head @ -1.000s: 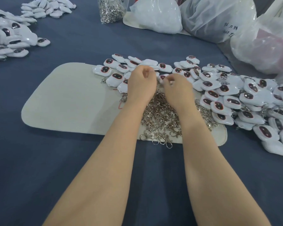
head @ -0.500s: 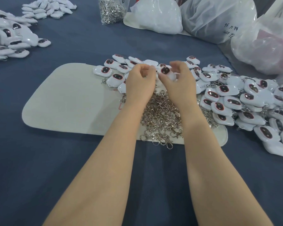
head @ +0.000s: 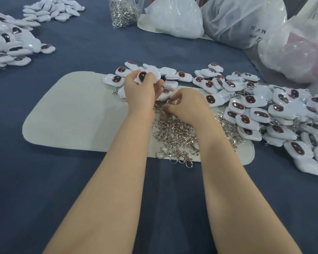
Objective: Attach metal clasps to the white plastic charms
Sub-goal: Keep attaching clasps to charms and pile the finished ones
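Head view: left hand (head: pixel 140 90) grips a charm (head: pixel 145 77) above the mat's (head: pixel 72 110) far edge; right hand (head: pixel 189 105), fingers curled in the clasp pile (head: pixel 174 132), grip unclear, should tease out just one.

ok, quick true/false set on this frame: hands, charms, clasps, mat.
1. The left hand holds a white charm. True.
2. The right hand also holds a charm. False: it is at the clasp pile, fingers curled, with no charm in it.
3. The clasp pile lies mostly on the pale mat. True.
4. The clear bag at the far edge holds charms. False: it holds metal clasps.
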Available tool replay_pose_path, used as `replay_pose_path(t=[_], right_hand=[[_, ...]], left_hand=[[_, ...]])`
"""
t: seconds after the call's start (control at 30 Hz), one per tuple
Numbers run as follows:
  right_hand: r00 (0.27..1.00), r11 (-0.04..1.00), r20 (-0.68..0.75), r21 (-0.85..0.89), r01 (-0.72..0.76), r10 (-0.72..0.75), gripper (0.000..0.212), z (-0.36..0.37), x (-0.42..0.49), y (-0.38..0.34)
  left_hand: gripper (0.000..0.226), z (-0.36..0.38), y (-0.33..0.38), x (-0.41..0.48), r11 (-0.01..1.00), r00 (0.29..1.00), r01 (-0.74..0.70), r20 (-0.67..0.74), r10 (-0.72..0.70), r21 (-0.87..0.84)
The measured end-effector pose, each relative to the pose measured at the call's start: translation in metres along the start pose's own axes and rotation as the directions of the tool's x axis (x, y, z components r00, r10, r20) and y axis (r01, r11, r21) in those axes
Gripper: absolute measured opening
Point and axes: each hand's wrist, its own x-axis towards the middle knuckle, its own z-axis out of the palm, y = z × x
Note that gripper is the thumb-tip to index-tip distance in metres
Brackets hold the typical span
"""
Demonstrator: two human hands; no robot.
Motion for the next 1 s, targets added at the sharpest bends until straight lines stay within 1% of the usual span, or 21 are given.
replay_pose_path(t=[0.1, 0.2, 0.27, 0.33, 0.37, 0.4, 0.47, 0.5, 0.53, 0.57, 0.6, 0.67, 0.73, 0.87, 0.93, 1.0], right_hand=[[1.0, 0.999, -0.002, -0.014, 0.029, -0.029, 0.017, 0.003, 0.001, -0.005], [0.998, 0.999, -0.065, 0.04, 0.014, -0.011, 0.013, 0.004, 0.003, -0.002], [0.993, 0.989, -0.119, 0.15, 0.008, 0.01, 0.013, 0.003, 0.005, 0.0], [0.975, 0.943, -0.217, 0.331, 0.023, 0.052, 0.013, 0.0, 0.007, 0.002], [0.959, 0.897, -0.27, 0.44, 0.044, 0.085, 0.013, -0.001, 0.008, 0.002], [0.945, 0.824, -0.303, 0.562, 0.07, 0.126, 0.01, -0.003, 0.008, 0.002], [0.936, 0.613, -0.282, 0.784, 0.099, 0.209, 0.005, -0.007, 0.008, 0.002], [0.938, 0.503, -0.253, 0.858, 0.104, 0.236, 0.007, -0.009, 0.008, 0.002], [0.941, 0.412, -0.224, 0.905, 0.105, 0.252, 0.01, -0.01, 0.009, 0.002], [0.945, 0.346, -0.203, 0.932, 0.106, 0.258, 0.012, -0.011, 0.009, 0.002], [0.949, 0.298, -0.188, 0.948, 0.108, 0.254, 0.013, -0.012, 0.009, 0.003], [0.956, 0.248, -0.174, 0.962, 0.113, 0.237, 0.015, -0.012, 0.009, 0.003], [0.959, 0.271, -0.183, 0.955, 0.12, 0.217, 0.016, -0.012, 0.009, 0.003], [0.955, 0.416, -0.252, 0.894, 0.168, 0.158, 0.015, -0.01, 0.008, 0.003], [0.947, 0.501, -0.298, 0.842, 0.201, 0.12, 0.017, -0.009, 0.007, 0.003], [0.941, 0.554, -0.325, 0.802, 0.223, 0.092, 0.018, -0.009, 0.007, 0.001]], left_hand=[[0.037, 0.001, -0.001, -0.001, 1.0, 1.0, 0.019, 0.008, -0.019, 0.022], [0.035, 0.001, -0.002, -0.001, 0.999, 0.999, 0.033, 0.009, -0.033, 0.032], [0.031, 0.001, -0.002, 0.0, 0.999, 0.999, 0.03, 0.02, -0.031, 0.037], [0.027, 0.002, -0.003, 0.0, 0.997, 0.998, 0.036, 0.046, -0.039, 0.07], [0.026, 0.002, -0.004, 0.0, 0.994, 0.997, 0.04, 0.064, -0.046, 0.097], [0.026, 0.003, -0.006, -0.001, 0.99, 0.995, 0.04, 0.083, -0.051, 0.132], [0.027, 0.004, -0.009, -0.004, 0.976, 0.991, 0.008, 0.127, -0.037, 0.216], [0.025, 0.005, -0.01, -0.005, 0.965, 0.988, -0.032, 0.156, -0.01, 0.26], [0.024, 0.004, -0.01, -0.006, 0.947, 0.981, -0.082, 0.192, 0.023, 0.309], [0.026, 0.004, -0.01, -0.007, 0.922, 0.971, -0.138, 0.231, 0.055, 0.361], [0.027, 0.004, -0.01, -0.007, 0.89, 0.96, -0.194, 0.265, 0.087, 0.412], [0.024, 0.003, -0.012, -0.007, 0.821, 0.944, -0.275, 0.302, 0.133, 0.501], [0.018, 0.005, -0.013, -0.008, 0.776, 0.934, -0.317, 0.322, 0.156, 0.546], [0.012, 0.007, -0.015, -0.01, 0.662, 0.883, -0.455, 0.399, 0.247, 0.596], [0.013, 0.006, -0.016, -0.008, 0.622, 0.879, -0.471, 0.394, 0.269, 0.626], [0.012, 0.005, -0.018, -0.006, 0.598, 0.882, -0.468, 0.387, 0.269, 0.651]])
